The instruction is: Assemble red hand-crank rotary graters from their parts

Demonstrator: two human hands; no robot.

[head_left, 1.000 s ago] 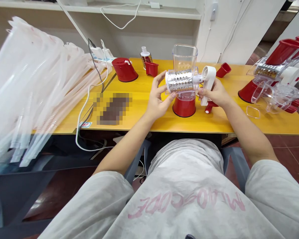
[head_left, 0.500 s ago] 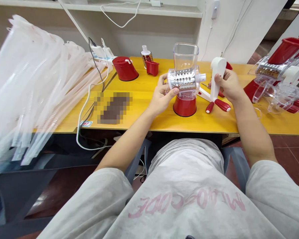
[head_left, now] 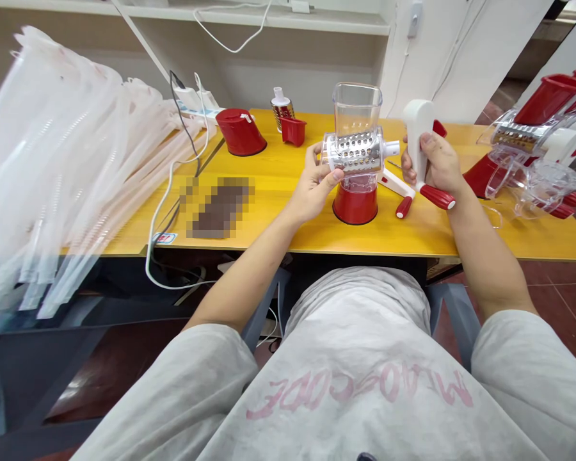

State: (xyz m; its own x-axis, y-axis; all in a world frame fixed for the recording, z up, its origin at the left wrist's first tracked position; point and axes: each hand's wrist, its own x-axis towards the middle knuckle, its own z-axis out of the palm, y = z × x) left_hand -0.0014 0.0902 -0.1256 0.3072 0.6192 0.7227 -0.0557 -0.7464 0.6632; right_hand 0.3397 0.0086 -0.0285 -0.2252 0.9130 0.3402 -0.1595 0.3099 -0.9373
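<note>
A clear grater body [head_left: 358,112] with a wide top chute stands upright on its red base [head_left: 355,206]. Inside lies a metal grating drum [head_left: 358,153], its white stem poking out at the right. My left hand [head_left: 315,186] wraps the drum's left end, thumb in front. To the right, my right hand [head_left: 434,163] grips a white crank handle [head_left: 416,137] with a red knob, held apart from the stem. Another white crank [head_left: 397,186] with a red knob lies on the table between the base and my right hand.
Behind are a red cone-shaped part [head_left: 240,132], a second drum [head_left: 282,109] and a red pusher [head_left: 294,131]. Clear plastic bags [head_left: 67,160] and cables [head_left: 173,163] lie left. More grater parts [head_left: 532,147] crowd the table's [head_left: 288,238] right end.
My right hand has lifted the white crank a little off the table area, and its red knob has shifted right. The drum's stem has moved slightly rightward. My left hand has stayed in place.
</note>
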